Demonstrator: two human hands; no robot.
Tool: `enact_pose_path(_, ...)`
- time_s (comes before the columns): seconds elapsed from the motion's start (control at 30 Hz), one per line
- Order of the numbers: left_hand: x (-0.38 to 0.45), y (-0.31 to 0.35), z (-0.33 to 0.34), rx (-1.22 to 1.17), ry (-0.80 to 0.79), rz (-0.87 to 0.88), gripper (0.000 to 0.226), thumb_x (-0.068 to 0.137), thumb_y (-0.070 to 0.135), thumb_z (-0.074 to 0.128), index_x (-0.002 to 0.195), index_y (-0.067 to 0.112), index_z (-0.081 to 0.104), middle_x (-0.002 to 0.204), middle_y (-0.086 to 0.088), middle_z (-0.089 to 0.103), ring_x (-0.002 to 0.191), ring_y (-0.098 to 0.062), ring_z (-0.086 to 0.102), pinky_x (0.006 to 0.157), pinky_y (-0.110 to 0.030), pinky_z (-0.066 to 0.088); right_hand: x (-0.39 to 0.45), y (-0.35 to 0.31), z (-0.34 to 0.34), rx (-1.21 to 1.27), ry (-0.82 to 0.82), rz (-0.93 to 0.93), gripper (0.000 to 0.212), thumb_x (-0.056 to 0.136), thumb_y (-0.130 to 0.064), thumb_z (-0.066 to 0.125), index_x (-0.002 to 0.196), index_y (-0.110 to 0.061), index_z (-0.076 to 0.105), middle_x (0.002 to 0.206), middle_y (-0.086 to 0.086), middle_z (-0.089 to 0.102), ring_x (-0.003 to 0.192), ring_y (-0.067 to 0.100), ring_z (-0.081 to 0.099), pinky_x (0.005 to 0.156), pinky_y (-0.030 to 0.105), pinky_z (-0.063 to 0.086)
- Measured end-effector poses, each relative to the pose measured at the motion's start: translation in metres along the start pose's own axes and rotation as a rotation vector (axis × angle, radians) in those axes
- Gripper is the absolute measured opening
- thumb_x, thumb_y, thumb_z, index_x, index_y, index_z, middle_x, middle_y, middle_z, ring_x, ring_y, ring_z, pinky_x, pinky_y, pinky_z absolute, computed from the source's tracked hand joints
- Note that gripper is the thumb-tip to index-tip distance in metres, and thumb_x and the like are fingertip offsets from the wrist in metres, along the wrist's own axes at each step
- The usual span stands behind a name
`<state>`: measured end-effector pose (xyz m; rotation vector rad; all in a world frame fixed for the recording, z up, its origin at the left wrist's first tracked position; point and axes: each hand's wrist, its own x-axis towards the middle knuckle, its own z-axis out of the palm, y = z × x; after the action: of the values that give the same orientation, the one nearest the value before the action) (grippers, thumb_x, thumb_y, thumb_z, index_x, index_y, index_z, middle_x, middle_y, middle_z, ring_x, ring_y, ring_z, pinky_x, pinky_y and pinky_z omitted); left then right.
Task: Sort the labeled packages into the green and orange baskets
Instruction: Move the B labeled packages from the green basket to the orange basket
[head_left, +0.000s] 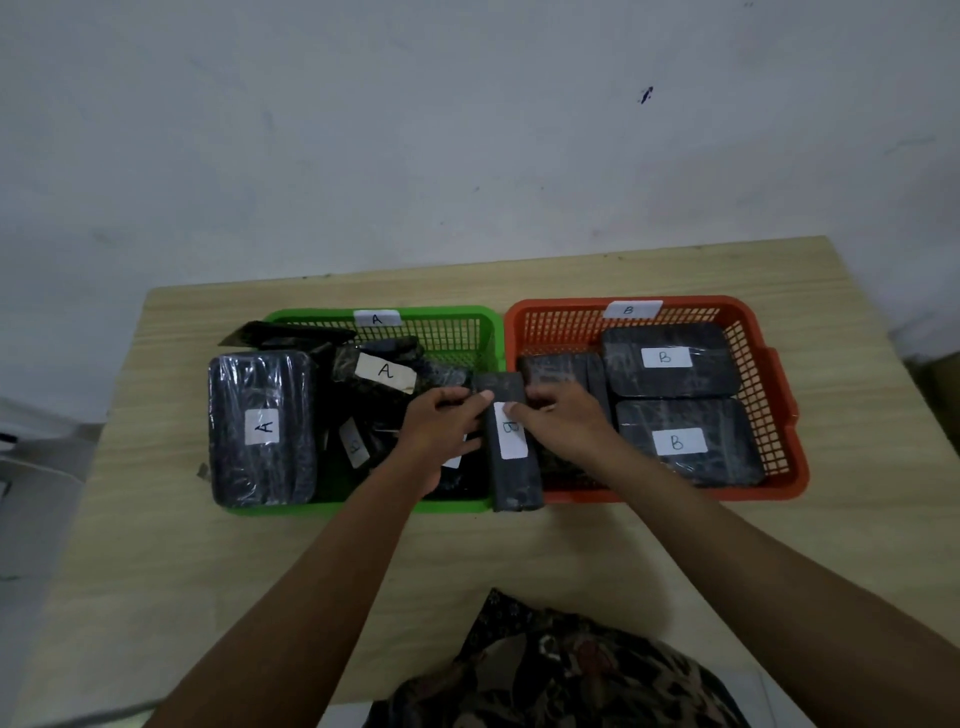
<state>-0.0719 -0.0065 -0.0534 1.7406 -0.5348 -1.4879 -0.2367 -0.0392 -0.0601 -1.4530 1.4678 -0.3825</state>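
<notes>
Gripping a long black package marked B (511, 441) from both sides, the left hand (441, 423) and the right hand (558, 415) held it over the seam between the two baskets, its near end reaching past their front rims. Each hand had its thumb on the package's top face and its fingers curled round an edge.

At nine o'clock from the package sat the green basket (441, 314), tagged A on its far wall, with a large wrapped package marked A (262, 428) along its left side and a heap of smaller dark packages (384, 379) beside it, one showing an A label. At three o'clock stood the orange basket (748, 364), tagged B, with two flat B packages (670, 358) stacked toward twelve and six o'clock and a darker package (561, 369) at its left. Both baskets rested on the pale wooden table (208, 571).
</notes>
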Motion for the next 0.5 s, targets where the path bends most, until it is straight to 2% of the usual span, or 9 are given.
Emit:
enact_pose_path(0.07,0.000,0.006,0.008,0.019,0.014,0.044,0.021,0.090,0.018,0.070,0.108,0.008,0.064,0.103,-0.008,0.070,0.086,-0.014,0.069,0.064,-0.025,0.059,-0.007,0.002,-0.006,0.073,-0.033,-0.005,0.016,0.089,-0.039,0.068,0.103,-0.034,0.074,0.096,-0.014,0.072,0.085,-0.001,0.065,0.068,0.016,0.049)
enact_pose_path(0.13,0.000,0.012,0.015,0.017,0.005,0.077,0.014,0.092,0.017,0.066,0.105,0.011,0.065,0.104,-0.008,0.070,0.089,-0.015,0.069,0.069,-0.028,0.059,-0.013,0.003,-0.014,0.171,-0.047,0.020,0.022,0.088,-0.041,0.069,0.109,-0.036,0.071,0.100,-0.010,0.071,0.089,0.007,0.068,0.077,0.024,0.054)
enact_pose_path(0.23,-0.001,0.024,0.031,-0.020,0.015,0.105,0.024,0.093,0.019,0.065,0.113,0.007,0.063,0.111,-0.012,0.070,0.103,-0.024,0.068,0.087,-0.041,0.058,-0.019,0.005,-0.028,0.315,-0.039,0.039,0.029,0.089,-0.031,0.071,0.116,-0.035,0.064,0.096,-0.007,0.072,0.079,0.005,0.071,0.068,0.021,0.057)
enact_pose_path(0.37,-0.002,0.034,0.058,-0.011,-0.027,0.180,0.025,0.092,0.017,0.065,0.115,0.008,0.061,0.108,-0.009,0.070,0.095,-0.018,0.070,0.077,-0.032,0.060,-0.022,0.017,-0.053,0.356,0.097,-0.016,0.025,0.090,-0.020,0.071,0.111,-0.030,0.063,0.100,-0.004,0.072,0.088,0.009,0.070,0.072,0.024,0.059)
enact_pose_path(0.43,-0.003,0.033,0.070,0.117,-0.055,0.270,0.028,0.091,0.019,0.067,0.117,0.011,0.061,0.107,-0.006,0.070,0.092,-0.014,0.070,0.078,-0.030,0.060,-0.023,0.025,-0.070,0.393,0.186,-0.041,0.021,0.091,-0.020,0.070,0.106,-0.033,0.063,0.099,-0.008,0.071,0.091,0.008,0.069,0.070,0.021,0.058)
enact_pose_path(0.5,-0.001,0.027,0.079,0.374,-0.053,0.432,0.034,0.089,0.025,0.069,0.120,0.013,0.062,0.109,-0.001,0.069,0.093,-0.010,0.066,0.082,-0.025,0.056,-0.022,0.038,-0.085,0.364,0.289,-0.035,0.022,0.091,-0.021,0.069,0.112,-0.029,0.065,0.099,-0.011,0.070,0.092,0.006,0.067,0.074,0.022,0.058)
